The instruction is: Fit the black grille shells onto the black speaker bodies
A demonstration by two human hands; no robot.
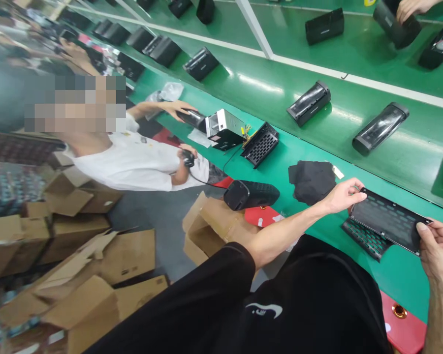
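Observation:
My left hand (345,195) pinches the left end of a flat black perforated grille panel (387,220). My right hand (437,250) grips its right end with the thumb on top. The panel hovers just over a second black perforated grille (365,239) lying on the green table (402,270). A pile of black cloth pieces (312,180) lies to the left of my left hand.
A black speaker body (251,194) rests at the table edge. A co-worker in a white shirt (133,157) holds parts beside a silver box (225,129) and a grille (261,143). Several black speakers (380,128) ride the green belt. Cardboard boxes (96,275) cover the floor.

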